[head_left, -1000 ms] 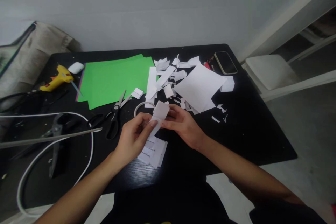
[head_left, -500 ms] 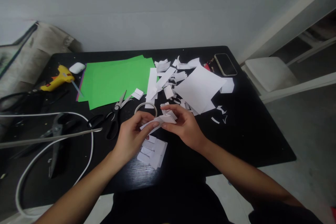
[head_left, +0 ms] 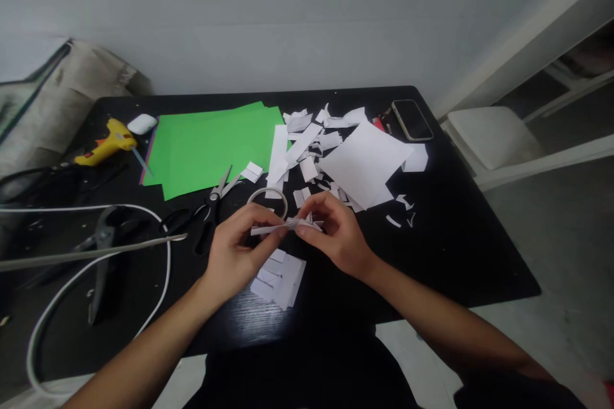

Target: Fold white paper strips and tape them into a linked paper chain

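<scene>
My left hand [head_left: 237, 252] and my right hand [head_left: 336, 235] meet over the black table [head_left: 455, 243] and together pinch a small folded white paper piece [head_left: 286, 225], held nearly flat and edge-on to me. Just below the hands lies a stack of folded white paper pieces [head_left: 281, 273]. A roll of clear tape [head_left: 267, 197] sits right behind my left fingers. Black-handled scissors [head_left: 207, 217] lie to the left of my left hand.
Green paper sheets [head_left: 211, 144] cover the table's back left. White scraps and a larger white sheet [head_left: 365, 160] lie at the back middle, a phone [head_left: 411, 119] beyond. A yellow glue gun [head_left: 103, 142], white earbud case [head_left: 141, 123], pliers [head_left: 105, 243] and white cable [head_left: 96, 268] occupy the left. A white stool [head_left: 489, 134] stands right.
The paper piece stood upright between my fingers a second ago; both hands have tipped it down flat and brought the fingertips closer together on it.
</scene>
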A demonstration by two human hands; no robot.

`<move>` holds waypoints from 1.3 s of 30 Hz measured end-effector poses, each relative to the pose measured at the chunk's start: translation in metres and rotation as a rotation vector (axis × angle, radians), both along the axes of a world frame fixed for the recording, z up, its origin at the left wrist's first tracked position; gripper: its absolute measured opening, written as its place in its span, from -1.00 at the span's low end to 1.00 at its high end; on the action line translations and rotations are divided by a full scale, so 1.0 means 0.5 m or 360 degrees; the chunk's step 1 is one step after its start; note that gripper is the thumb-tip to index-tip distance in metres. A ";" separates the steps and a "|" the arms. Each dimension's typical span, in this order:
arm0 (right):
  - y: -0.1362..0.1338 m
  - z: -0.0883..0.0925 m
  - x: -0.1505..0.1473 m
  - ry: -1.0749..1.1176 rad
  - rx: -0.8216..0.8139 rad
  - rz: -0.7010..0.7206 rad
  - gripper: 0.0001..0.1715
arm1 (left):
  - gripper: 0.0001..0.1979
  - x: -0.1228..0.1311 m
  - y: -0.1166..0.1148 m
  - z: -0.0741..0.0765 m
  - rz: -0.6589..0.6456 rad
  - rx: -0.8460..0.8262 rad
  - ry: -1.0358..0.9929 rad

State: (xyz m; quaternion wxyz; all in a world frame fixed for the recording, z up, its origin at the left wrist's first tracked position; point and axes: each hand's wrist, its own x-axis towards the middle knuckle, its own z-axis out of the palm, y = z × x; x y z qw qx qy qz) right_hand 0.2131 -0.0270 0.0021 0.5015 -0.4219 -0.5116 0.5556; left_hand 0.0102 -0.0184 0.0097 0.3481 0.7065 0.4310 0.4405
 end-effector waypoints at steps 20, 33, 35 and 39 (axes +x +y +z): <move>0.000 0.000 -0.003 -0.0113 -0.0190 0.0287 -0.84 | -0.61 0.006 0.011 -0.005 0.0223 -0.0730 -0.0682; 0.002 -0.003 -0.007 0.0103 -0.0396 0.0086 -0.69 | -0.50 0.011 0.016 -0.011 -0.0024 -0.1026 -0.0763; 0.003 -0.003 -0.007 0.0126 -0.0421 0.0090 -0.67 | -0.64 0.009 0.016 -0.010 -0.0004 -0.0994 -0.0694; 0.006 -0.004 -0.005 0.0113 -0.0413 0.0107 -0.70 | -0.77 0.006 0.016 -0.006 0.0000 -0.0920 -0.0455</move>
